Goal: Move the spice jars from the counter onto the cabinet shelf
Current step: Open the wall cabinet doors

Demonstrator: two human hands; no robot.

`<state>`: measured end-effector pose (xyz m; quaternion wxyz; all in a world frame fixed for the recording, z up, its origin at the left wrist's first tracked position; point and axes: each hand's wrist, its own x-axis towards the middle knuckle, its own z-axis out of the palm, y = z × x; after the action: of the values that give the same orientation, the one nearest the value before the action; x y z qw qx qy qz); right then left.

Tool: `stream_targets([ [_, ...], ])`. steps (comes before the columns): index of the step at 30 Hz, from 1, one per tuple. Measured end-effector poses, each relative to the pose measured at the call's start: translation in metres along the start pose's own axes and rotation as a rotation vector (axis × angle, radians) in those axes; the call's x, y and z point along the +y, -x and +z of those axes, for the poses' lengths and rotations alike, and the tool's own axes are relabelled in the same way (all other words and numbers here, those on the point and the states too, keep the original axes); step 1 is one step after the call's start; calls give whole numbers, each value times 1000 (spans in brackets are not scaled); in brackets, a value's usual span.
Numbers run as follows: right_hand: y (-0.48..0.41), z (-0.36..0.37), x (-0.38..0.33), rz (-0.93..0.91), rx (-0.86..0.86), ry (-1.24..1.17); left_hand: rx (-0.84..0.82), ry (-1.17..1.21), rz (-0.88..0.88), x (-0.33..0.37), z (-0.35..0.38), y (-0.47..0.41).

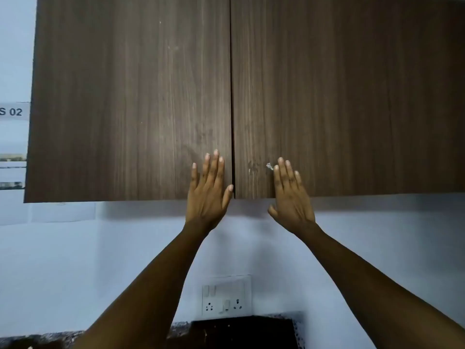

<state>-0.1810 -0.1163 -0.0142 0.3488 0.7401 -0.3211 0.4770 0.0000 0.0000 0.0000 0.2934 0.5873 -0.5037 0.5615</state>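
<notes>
A dark wood wall cabinet fills the upper view, and both of its doors are closed. My left hand (208, 187) lies flat with straight fingers on the lower right corner of the left door (130, 102). My right hand (289, 195) lies flat on the lower left part of the right door (352, 96), its thumb hanging below the door's bottom edge. The seam between the doors runs between my hands. No spice jar is in view, and the shelf is hidden behind the doors.
Below the cabinet is a pale wall with a white switch and socket plate (226, 295). A speckled counter edge (50, 338) and a dark board (241, 333) show at the bottom. A paper label (12, 112) hangs at the left.
</notes>
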Motion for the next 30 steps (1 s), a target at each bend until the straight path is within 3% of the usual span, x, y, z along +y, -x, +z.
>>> stream_targets([
  [9, -10, 32, -2, 37, 121, 132, -25, 68, 59, 25, 43, -13],
  [19, -5, 12, -6, 62, 16, 120, -37, 282, -88, 57, 28, -21],
  [22, 0, 3, -4, 72, 21, 92, -78, 449, -203, 65, 9, -31],
  [30, 19, -37, 12, 57, 189, 4, 37, 1053, -512, 97, -60, -60],
])
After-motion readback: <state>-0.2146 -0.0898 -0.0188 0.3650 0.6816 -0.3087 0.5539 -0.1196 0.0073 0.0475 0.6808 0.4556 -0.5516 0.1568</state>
